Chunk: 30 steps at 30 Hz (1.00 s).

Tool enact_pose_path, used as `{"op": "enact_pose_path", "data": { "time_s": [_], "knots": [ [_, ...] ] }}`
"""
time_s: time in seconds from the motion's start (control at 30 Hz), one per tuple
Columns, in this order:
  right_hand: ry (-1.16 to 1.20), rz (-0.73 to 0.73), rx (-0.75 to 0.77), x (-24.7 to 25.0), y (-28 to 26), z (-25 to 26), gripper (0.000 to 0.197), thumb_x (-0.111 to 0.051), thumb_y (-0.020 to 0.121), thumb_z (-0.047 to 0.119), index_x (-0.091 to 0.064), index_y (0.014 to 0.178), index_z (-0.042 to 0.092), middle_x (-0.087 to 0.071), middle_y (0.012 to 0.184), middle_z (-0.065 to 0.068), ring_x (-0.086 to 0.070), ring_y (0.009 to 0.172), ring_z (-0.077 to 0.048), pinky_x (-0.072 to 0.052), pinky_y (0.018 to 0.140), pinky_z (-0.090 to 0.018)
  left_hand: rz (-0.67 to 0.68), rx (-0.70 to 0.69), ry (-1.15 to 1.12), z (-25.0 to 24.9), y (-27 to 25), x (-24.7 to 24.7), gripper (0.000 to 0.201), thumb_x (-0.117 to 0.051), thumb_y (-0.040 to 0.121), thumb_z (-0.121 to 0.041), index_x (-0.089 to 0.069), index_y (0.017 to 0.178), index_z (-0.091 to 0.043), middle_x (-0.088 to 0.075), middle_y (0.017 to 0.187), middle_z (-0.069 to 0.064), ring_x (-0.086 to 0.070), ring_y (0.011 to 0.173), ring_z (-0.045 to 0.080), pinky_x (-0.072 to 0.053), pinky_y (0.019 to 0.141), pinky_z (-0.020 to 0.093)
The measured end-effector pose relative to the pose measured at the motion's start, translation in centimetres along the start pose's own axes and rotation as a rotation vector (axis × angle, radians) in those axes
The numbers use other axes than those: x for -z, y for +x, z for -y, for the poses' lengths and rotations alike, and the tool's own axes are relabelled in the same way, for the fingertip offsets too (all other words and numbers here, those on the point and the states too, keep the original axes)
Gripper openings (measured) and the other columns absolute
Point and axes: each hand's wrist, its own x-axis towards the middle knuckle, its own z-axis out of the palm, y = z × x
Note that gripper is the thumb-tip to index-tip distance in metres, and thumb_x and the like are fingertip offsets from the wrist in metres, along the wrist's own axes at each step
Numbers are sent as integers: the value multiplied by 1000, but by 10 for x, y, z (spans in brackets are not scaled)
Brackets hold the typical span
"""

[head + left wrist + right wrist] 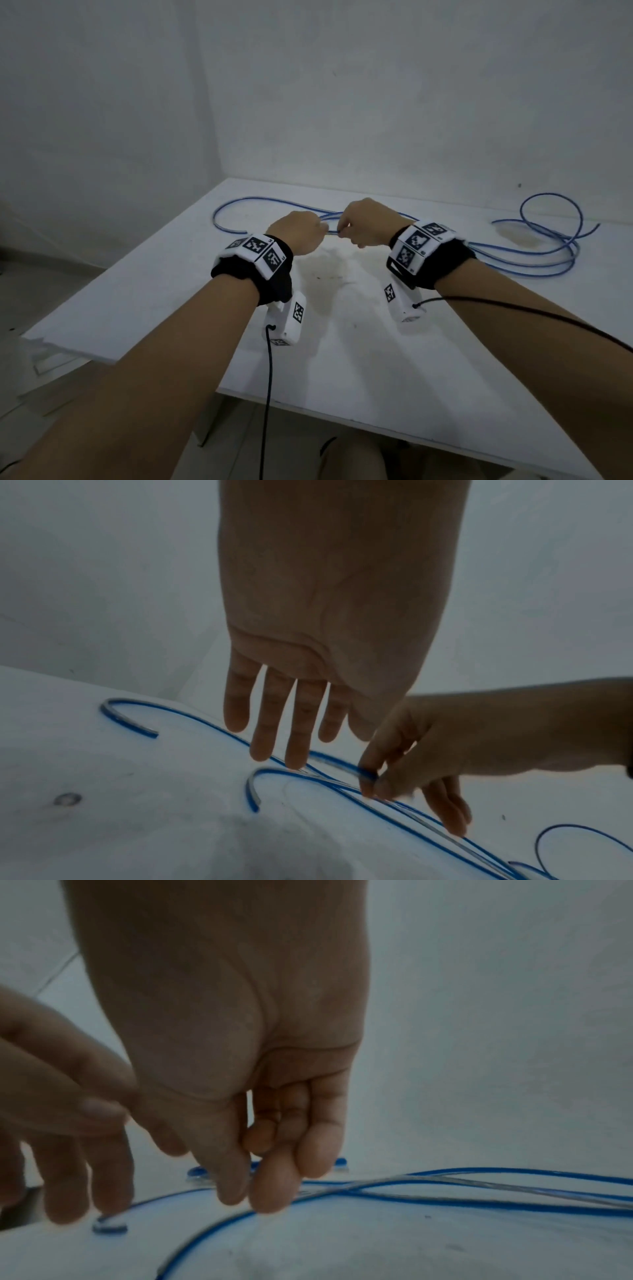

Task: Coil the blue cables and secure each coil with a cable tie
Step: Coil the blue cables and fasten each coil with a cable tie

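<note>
A long blue cable (513, 255) lies in loose strands across the white table (154, 291), with one wide bend at the far left and several loops at the far right. My right hand (342, 233) pinches a strand between thumb and fingers near the table's middle, seen close in the right wrist view (253, 1194). My left hand (318, 228) hangs just to its left with straight fingers (294, 750) pointing down at the cable (250, 788); it holds nothing. No cable tie shows in any view.
White walls meet in a corner behind the table. The table's left and near edges lie close to my forearms. Black cords (267, 394) hang from the wrist cameras. Stains (322, 274) mark the tabletop below my hands.
</note>
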Motion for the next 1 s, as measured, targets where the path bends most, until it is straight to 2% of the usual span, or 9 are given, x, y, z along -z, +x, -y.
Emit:
{"op": "enact_pose_path", "data": {
  "time_s": [0.07, 0.13, 0.27, 0.4, 0.63, 0.77, 0.83, 0.9, 1.0],
  "knots": [
    [39, -71, -18, 3, -18, -8, 24, -51, 91, 15, -73, 93, 8, -71, 86, -7, -58, 74, -20, -47, 68, -29, -91, 66, -84, -9, 4, -6, 45, -35, 100, -38, -59, 85, -3, -63, 89, 11, -59, 86, 31, -46, 76, 37],
    [116, -175, -26, 5, -39, -17, 27, -51, 91, 18, -73, 86, 3, -72, 84, -11, -55, 67, -20, -44, 63, -31, -173, 110, -231, -20, 6, -12, 43, -45, 93, -43, -50, 71, -7, -64, 77, 9, -60, 77, 31, -48, 67, 35],
    [399, -370, -119, -2, -72, -42, 24, -58, 91, 27, -74, 84, 10, -66, 71, -2, -54, 59, -9, -43, 60, -20, -218, 150, -775, -48, -4, -22, 30, -65, 85, -28, -43, 98, -12, -71, 86, 11, -66, 67, 25, -54, 64, 33],
    [964, -554, -295, -8, -92, -63, 18, -58, 92, 14, -72, 101, 7, -71, 82, -9, -66, 71, -18, -58, 72, -31, -141, 121, -1050, -77, -10, -40, 24, -65, 88, -23, -66, 102, -3, -72, 84, 9, -62, 51, 16, -47, 47, 20],
    [1608, -615, -354, 0, -111, -76, 20, -50, 93, -2, -39, 106, 8, -67, 86, -15, -66, 74, -24, -56, 81, -37, -181, 158, -1232, -124, -13, -62, 21, -67, 84, -18, -67, 99, -4, -71, 89, 7, -63, 52, 15, -48, 48, 21],
    [1779, -524, -308, -1, -120, -87, 9, -49, 94, 1, -51, 90, 8, -61, 75, -9, -66, 65, -20, -55, 73, -32, -126, 239, -1544, -132, -14, -64, 6, -59, 83, 5, -62, 88, 3, -60, 78, 12, -56, 61, 19, -54, 54, 24],
    [1765, -533, -358, -3, -125, -94, 10, -51, 94, 3, -54, 89, 11, -60, 71, -5, -63, 60, -16, -51, 66, -29, -63, 256, -1664, -130, -12, -62, 14, -52, 82, 15, -58, 76, 4, -61, 66, 12, -56, 63, 22, -56, 61, 27],
    [1745, -535, -395, -5, -131, -102, 7, -54, 93, 5, -58, 93, 11, -61, 69, -4, -60, 55, -15, -47, 56, -24, 28, 240, -1718, -124, -10, -60, 21, -47, 85, 15, -54, 70, 2, -60, 51, 9, -56, 62, 23, -56, 65, 31],
    [1674, -501, -413, -6, -141, -116, 7, -58, 92, 6, -63, 95, 9, -62, 68, -4, -56, 52, -12, -41, 45, -19, 176, 191, -1633, -116, -8, -61, 14, -47, 92, 2, -53, 80, -3, -61, 60, 8, -57, 57, 21, -57, 56, 29]
  ]
}}
